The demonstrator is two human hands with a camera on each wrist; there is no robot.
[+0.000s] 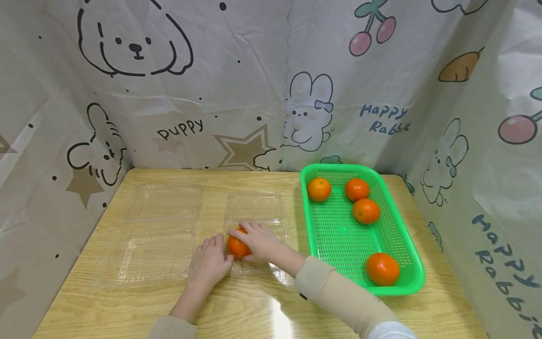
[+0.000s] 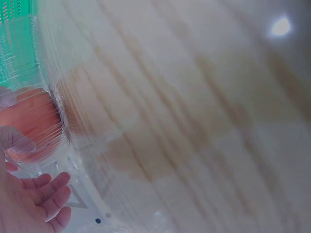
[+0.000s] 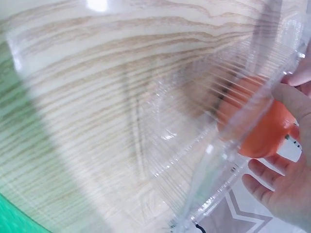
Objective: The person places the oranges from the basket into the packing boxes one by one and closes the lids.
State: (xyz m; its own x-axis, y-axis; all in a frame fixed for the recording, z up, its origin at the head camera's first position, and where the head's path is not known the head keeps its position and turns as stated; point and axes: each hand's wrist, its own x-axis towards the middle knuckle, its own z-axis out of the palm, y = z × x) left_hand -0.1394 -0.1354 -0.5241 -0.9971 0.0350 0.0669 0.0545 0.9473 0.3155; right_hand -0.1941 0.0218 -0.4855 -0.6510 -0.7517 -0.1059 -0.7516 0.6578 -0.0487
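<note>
An orange (image 1: 236,246) sits in the near half of a small clear plastic clamshell box (image 1: 254,208), whose far half lies folded back flat. My right hand (image 1: 263,243) grips this orange from above and the right side, thumb and fingers spread around it. On the other side, my left hand (image 1: 210,262) rests at the box's left edge, its fingers loosely extended and its thumb close to the orange. Through the clear plastic wall, the left wrist view shows the orange (image 2: 34,116) beside the left hand's thumb. In the right wrist view, the box wall partly covers the orange (image 3: 265,133).
At the right stands a green perforated basket (image 1: 311,230) with several oranges (image 1: 382,269) inside. A larger clear clamshell box (image 1: 158,254) lies unfolded at the left of the wooden table (image 1: 237,310). Printed cloth (image 1: 237,61) hangs behind and on both sides.
</note>
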